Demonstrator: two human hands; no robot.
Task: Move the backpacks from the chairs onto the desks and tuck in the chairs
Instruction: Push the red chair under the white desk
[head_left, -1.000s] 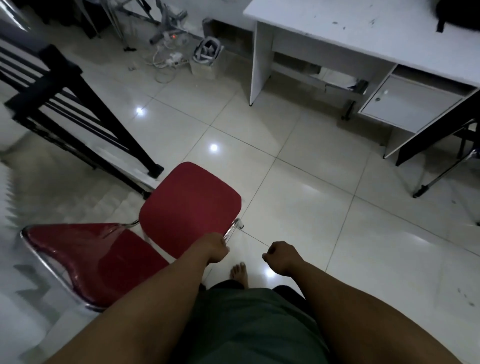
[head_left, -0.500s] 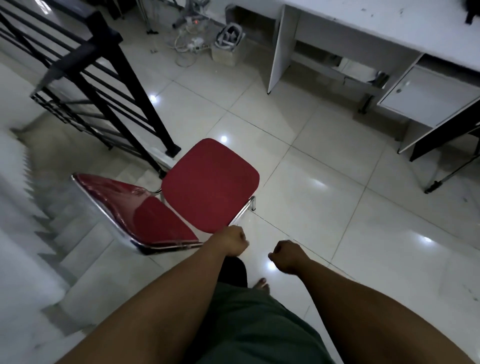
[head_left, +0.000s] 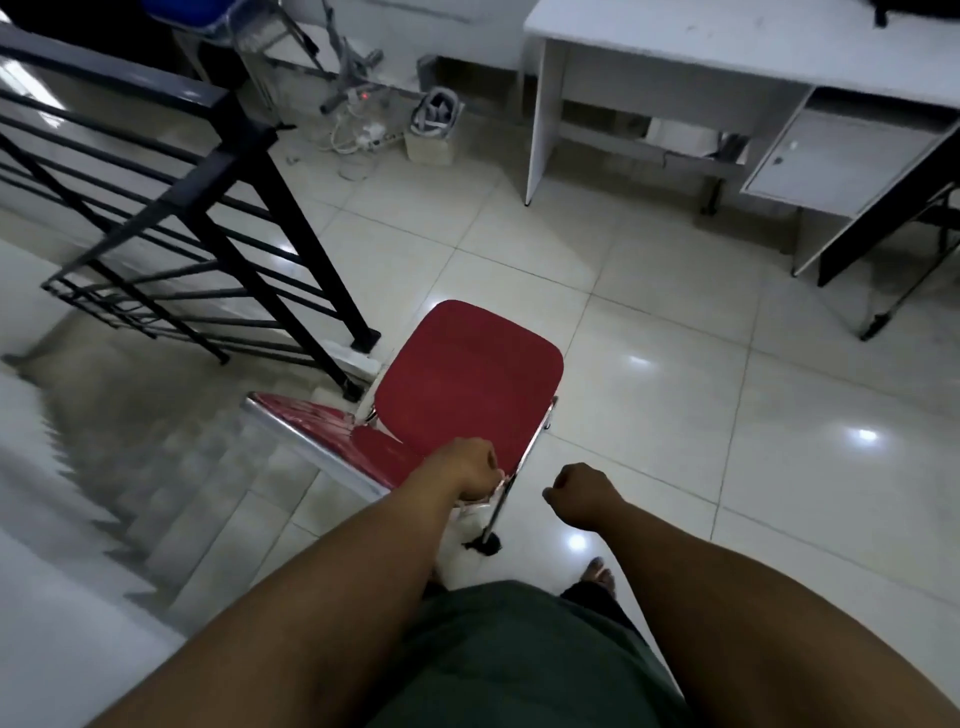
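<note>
From my feed, the left hand (head_left: 470, 467) was curled tight on the chair (head_left: 467, 384), fingers wrapped over the chrome frame at the seat's 6 o'clock corner, right where the backrest met the seat. The right hand (head_left: 582, 493) hung just beside it, at its 3 o'clock, balled into a fist with nothing in it, clear of the chair.

The chair sat mid-floor, red seat empty, its red backrest lying out toward 8 o'clock from the seat, one chrome leg with a black foot showing just below the left hand. The chair looked tilted, though I couldn't tell how many feet were on the tiles.

The desk (head_left: 727, 57) stood well apart at 1 o'clock, white, with a small cupboard under its right end. A dark thing (head_left: 919, 10) showed on the desktop at the frame's top right corner; too little of it was in view for me to call it a backpack.

A black railing (head_left: 208, 171) ran at 10 o'clock, its post foot near the chair's far-left corner, with stairs (head_left: 171, 493) dropping away at 8 o'clock. Cables and a small box (head_left: 428, 148) lay on the floor at 12 o'clock, by the wall.
</note>
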